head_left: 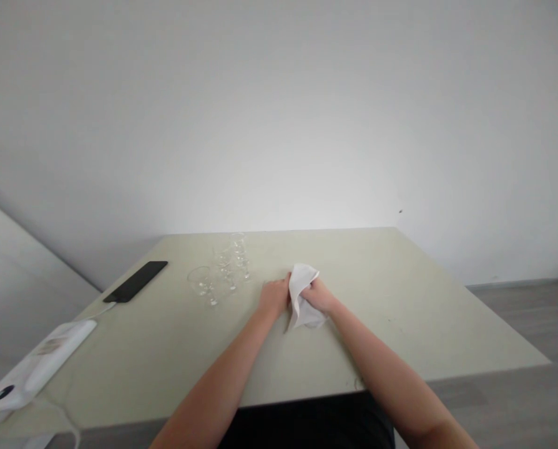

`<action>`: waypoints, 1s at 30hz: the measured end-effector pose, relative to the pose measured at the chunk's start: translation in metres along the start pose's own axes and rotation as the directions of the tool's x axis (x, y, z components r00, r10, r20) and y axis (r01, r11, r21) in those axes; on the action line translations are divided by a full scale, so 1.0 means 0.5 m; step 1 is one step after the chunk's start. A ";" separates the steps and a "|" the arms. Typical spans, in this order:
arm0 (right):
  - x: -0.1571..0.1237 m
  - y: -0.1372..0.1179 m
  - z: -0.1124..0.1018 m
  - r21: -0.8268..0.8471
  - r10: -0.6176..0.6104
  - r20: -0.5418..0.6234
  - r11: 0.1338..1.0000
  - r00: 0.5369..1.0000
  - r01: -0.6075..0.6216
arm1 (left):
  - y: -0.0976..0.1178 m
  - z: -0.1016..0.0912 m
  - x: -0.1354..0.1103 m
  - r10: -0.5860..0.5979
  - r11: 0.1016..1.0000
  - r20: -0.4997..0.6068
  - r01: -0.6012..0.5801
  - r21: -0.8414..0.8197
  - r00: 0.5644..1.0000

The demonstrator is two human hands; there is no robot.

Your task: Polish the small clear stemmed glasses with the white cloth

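Observation:
A white cloth (299, 279) hangs in folds between my hands, just above the middle of the table. My right hand (321, 295) is closed on it from the right, its fingertips tucked into the folds. On the other side of the cloth, my left hand (274, 298) is closed, with its fingers curled against the fabric. Whatever the left hand grips is hidden by the hand and cloth. To the left stand clear stemmed glasses: a wide-bowled glass (201, 282) nearest me, a middle glass (225, 265) and a back glass (240, 252).
The pale table (401, 293) reaches back to a plain wall. At its left edge lie a black phone-like slab (137, 282) and a long white device (40, 358), with a white cable (96, 311) between them. Grey floor shows at right.

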State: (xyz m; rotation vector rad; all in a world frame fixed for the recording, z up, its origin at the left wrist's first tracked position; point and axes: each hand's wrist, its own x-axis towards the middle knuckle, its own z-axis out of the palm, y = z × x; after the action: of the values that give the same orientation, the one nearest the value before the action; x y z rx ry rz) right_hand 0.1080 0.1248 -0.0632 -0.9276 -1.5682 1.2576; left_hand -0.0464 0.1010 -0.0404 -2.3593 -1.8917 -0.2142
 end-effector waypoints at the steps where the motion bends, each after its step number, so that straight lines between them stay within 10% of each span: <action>1: 0.000 -0.002 -0.001 -0.073 -0.094 0.031 0.993 0.995 0.096 | -0.003 0.000 0.001 -0.028 0.999 0.021 0.028 -0.017 0.999; 4: 0.003 -0.007 0.008 -0.117 -0.173 0.004 0.978 0.985 0.173 | -0.008 -0.009 0.003 -0.043 0.999 -0.006 0.043 -0.030 0.999; 9: 0.007 -0.006 0.020 0.186 0.303 -0.066 0.940 0.951 -0.287 | 0.002 -0.021 0.000 0.097 0.995 -0.142 -0.093 0.033 0.985; 13: -0.002 -0.019 -0.006 -0.050 0.017 -0.015 0.999 1.000 -0.018 | 0.003 -0.011 0.005 0.031 0.999 -0.040 -0.030 0.018 0.999; 18: -0.001 -0.033 -0.011 -0.272 -0.366 0.181 0.873 0.913 0.404 | -0.008 -0.002 0.015 -0.065 0.997 0.063 0.068 -0.043 0.996; 22: 0.016 -0.008 0.007 -0.096 -0.100 -0.052 0.991 0.994 0.095 | -0.008 -0.006 0.010 0.018 1.000 -0.087 -0.019 -0.015 0.996; 25: 0.020 0.007 0.005 0.086 0.253 -0.090 0.966 0.963 -0.245 | -0.003 -0.006 0.004 0.110 0.994 -0.148 -0.109 0.016 0.983; 27: 0.016 0.006 -0.003 0.018 0.246 -0.088 0.969 0.965 -0.245 | -0.002 -0.003 0.002 0.107 0.994 -0.130 -0.106 0.015 0.986; 30: 0.006 -0.010 -0.013 -0.208 -0.063 0.011 0.976 0.998 0.064 | -0.004 0.005 0.006 0.011 0.999 -0.008 -0.012 -0.045 1.000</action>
State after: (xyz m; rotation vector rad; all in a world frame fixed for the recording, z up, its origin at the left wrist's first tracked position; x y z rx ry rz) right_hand 0.1133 0.1286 -0.0570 -0.9972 -1.7437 1.0653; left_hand -0.0476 0.1048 -0.0422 -2.3933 -1.8889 -0.2672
